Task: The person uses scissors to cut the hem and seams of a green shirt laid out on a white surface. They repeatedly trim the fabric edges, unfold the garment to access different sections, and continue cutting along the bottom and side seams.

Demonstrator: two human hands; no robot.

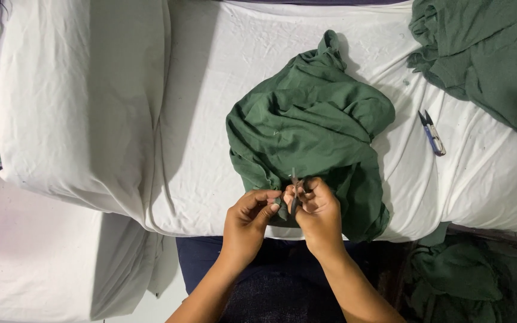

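Left hand (248,216): fingers curled, pinching the near hem of the green garment (309,134) at 6 o'clock on the table.
Right hand (317,210): closed around a small grey thread snip (294,190), blades pointing to 12 o'clock, touching the left fingertips.
Green garment: bunched in a mound at centre, its lower fold spilling over the table's front edge.
White-covered table (210,107): bare cloth lies open at 9 o'clock between mound and pillow.
White pillow (73,96): along the left edge.
Blue-handled snips (432,134): lying alone at 3 o'clock, well apart from both hands.
Second green pile (492,54): heaped at 1 o'clock, against the right edge.
Fallen green cloth (468,275): below the table at 4 o'clock.
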